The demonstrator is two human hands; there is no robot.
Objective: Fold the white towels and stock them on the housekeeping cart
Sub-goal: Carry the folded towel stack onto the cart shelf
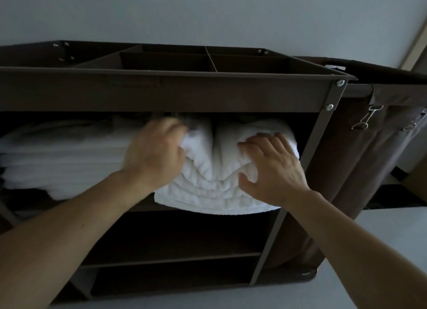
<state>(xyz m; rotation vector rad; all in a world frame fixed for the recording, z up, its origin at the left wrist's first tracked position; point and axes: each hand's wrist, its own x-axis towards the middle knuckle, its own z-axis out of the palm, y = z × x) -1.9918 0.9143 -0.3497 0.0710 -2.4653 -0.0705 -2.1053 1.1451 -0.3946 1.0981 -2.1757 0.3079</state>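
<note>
Towel stack [57, 156], white and neatly layered, fills the left part of the upper shelf [143, 207] of a dark brown housekeeping cart [161, 94], seen from above and close up. These towels look finished: folded flat and stocked, with their rounded edges facing the near side.

Just right of the stack, the left hand [154, 154] reaches into the shelf. It is blurred, but its fingers appear curled into the upper left edge of a towel bundle [215, 181], gripping it.

The towel bundle sits in the right part of the same shelf, touching the stack. It is thick, fluffy terry cloth, several folded layers deep. It is bunched and dented down the middle, and its near edge bulges out past the shelf front, so it is only partly seated.

The right hand [270, 168] grasps the bundle's right side, fingers bent over the top and thumb dug into the cloth below.

Judging by this, the folding is done and the stocking is nearly complete. What seems left is to seat the bundle fully and smooth it level with the stack.

Below, the lower shelves [171, 260] lie in shadow. At far right hangs a brown fabric bag [369, 151] with metal clips.
</note>
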